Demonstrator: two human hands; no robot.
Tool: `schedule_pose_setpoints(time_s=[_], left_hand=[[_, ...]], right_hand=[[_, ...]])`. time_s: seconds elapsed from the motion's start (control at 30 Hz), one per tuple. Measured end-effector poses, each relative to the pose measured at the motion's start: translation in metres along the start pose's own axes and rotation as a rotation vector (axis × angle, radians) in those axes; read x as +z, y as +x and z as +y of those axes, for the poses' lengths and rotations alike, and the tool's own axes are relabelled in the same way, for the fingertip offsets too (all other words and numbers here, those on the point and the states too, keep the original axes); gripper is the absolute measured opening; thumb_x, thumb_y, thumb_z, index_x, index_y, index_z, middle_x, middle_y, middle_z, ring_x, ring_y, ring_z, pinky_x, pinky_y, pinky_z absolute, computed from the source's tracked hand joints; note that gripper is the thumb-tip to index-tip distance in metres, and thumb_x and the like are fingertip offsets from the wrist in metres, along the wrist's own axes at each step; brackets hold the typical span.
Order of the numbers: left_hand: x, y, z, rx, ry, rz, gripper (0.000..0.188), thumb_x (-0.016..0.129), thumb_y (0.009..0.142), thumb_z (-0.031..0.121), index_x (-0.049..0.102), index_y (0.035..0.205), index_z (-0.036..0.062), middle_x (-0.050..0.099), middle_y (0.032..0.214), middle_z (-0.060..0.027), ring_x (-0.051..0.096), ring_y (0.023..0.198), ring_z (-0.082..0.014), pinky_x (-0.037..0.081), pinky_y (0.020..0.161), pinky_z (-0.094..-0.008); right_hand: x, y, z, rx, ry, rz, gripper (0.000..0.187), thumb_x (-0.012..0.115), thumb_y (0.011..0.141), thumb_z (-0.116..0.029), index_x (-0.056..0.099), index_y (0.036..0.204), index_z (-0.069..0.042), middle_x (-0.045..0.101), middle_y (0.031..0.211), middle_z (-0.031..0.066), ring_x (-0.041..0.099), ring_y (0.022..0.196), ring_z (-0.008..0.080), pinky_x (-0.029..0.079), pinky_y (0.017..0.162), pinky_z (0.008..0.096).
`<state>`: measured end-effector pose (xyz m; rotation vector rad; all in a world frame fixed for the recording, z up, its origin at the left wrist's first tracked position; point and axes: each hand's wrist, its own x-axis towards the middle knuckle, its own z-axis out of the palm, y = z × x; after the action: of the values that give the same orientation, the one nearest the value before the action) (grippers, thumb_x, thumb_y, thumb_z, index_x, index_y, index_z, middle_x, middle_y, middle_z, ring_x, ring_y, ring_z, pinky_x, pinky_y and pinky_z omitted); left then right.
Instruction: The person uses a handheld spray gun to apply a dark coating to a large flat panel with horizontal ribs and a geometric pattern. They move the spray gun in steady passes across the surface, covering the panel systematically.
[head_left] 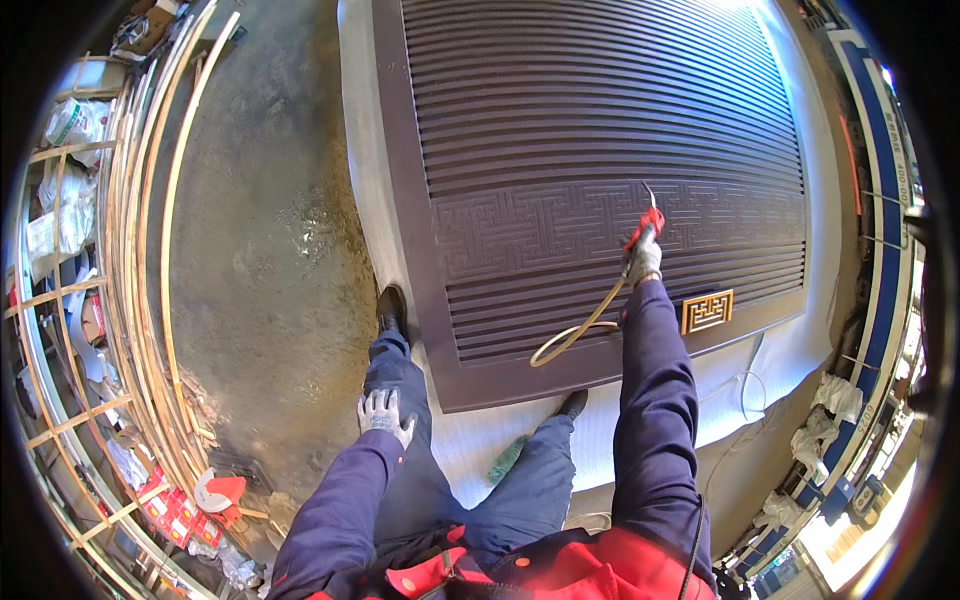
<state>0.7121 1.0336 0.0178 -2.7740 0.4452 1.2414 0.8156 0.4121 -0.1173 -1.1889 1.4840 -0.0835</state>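
Note:
A large dark brown slatted panel (600,120) lies flat, with a band of raised fretwork running across it. Over that band my gloved right hand (645,257) is closed round a red air blow gun (643,228), whose thin curved nozzle points away from me. From its handle a yellowish hose (575,338) loops down onto the panel's frame. Close to my right forearm, a small gold fretwork piece (707,311) rests at the panel's near edge. My gloved left hand (385,413) lies on my left knee, fingers spread, holding nothing.
White sheeting (775,365) spreads under the panel. Long wooden strips (150,230) and a rack with bags and boxes line the left. Red boxes (180,508) stand at lower left. A green cloth (508,460) lies between my legs. Blue and white beams (880,200) run along the right.

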Motion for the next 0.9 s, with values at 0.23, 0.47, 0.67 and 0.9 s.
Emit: schedule_pose_setpoints(time_s=[0.23,0.47,0.67,0.9], left_hand=[[-0.019,0.02,-0.002,0.02,0.062,-0.155,0.063,0.064,0.084,0.047,0.057,0.136,0.0133,0.054,0.14,-0.0117,0.044,0.135,-0.0293,0.02,0.119,-0.0526],[-0.034,0.034,-0.017,0.051,0.005,-0.075,0.059,0.066,0.082,0.045,0.06,0.132,0.0133,0.058,0.133,-0.01,0.048,0.129,-0.0272,0.024,0.117,-0.0511],[-0.046,0.046,-0.018,0.044,-0.006,-0.062,0.058,0.067,0.081,0.043,0.061,0.13,0.0128,0.06,0.132,-0.0099,0.05,0.127,-0.0272,0.027,0.115,-0.0506],[-0.055,0.052,-0.021,0.063,-0.041,-0.033,0.057,0.068,0.081,0.042,0.062,0.129,0.012,0.06,0.13,-0.01,0.051,0.126,-0.0271,0.028,0.114,-0.0504]], right_hand=[[0.154,0.021,0.0,-0.334,-0.586,-0.251,0.071,0.043,0.097,-0.064,0.073,0.09,0.0,0.069,0.071,0.0123,0.064,0.063,0.0235,0.047,0.06,0.0396],[0.139,0.073,-0.08,-0.134,-0.108,0.037,0.065,0.047,0.095,-0.065,0.069,0.076,-0.007,0.06,0.059,0.0029,0.054,0.05,0.0181,0.04,0.05,0.0353],[0.206,0.059,-0.058,-0.312,-0.434,-0.241,0.063,0.047,0.097,-0.062,0.071,0.083,-0.005,0.061,0.063,0.0047,0.055,0.054,0.0186,0.04,0.052,0.0369],[0.29,0.029,-0.051,-0.417,-0.703,-0.257,0.064,0.046,0.096,-0.061,0.072,0.091,-0.002,0.07,0.078,0.0153,0.069,0.075,0.0299,0.05,0.069,0.0408]])
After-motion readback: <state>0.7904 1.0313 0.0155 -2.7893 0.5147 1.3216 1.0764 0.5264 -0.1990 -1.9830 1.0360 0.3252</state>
